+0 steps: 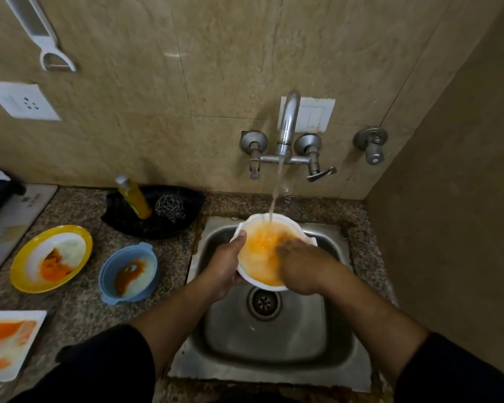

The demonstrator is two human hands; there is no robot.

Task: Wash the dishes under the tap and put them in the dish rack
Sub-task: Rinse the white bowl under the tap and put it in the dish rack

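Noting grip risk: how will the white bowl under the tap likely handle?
Probably slippery: the white bowl is wet, with the tap running into it. Likely heavier than when empty, since orange-tinted water pools inside. It seems rigid, holding its shape though the left hand grips just one side.

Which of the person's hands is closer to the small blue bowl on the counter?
Left. The left hand grips the rim of the white bowl, just right of the blue bowl; the right hand reaches inside the white bowl, farther right.
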